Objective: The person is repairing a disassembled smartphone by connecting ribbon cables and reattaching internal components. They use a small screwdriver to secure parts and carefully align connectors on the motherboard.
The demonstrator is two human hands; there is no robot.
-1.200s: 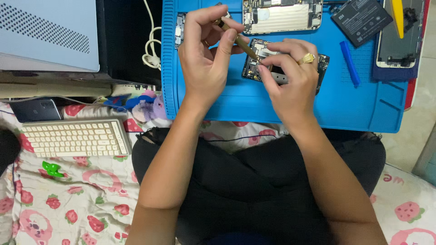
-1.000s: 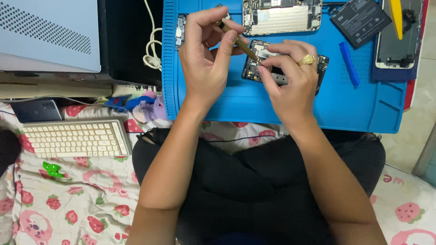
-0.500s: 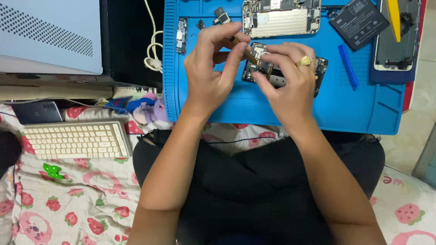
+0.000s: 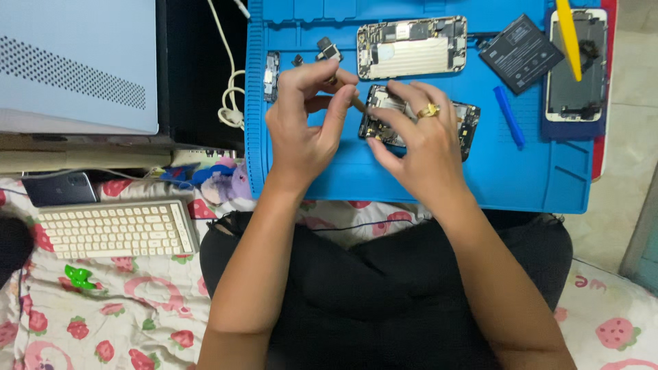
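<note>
1. Even, soft indoor light from above; bright overall, colours saturated on the blue mat (image 4: 411, 178).
2. Shadows faint: a small soft one under the left hand (image 4: 308, 130) and right hand (image 4: 418, 144) on the mat.
3. Dark gap (image 4: 199, 68) beside the white box (image 4: 75, 62) loses detail (near black).
4. Slight sheen on the box, no hard glare.
5. Focus decent at centre; fingertips slightly soft, small parts hard to resolve.
6. Mild wide-angle bend at edges.
</note>
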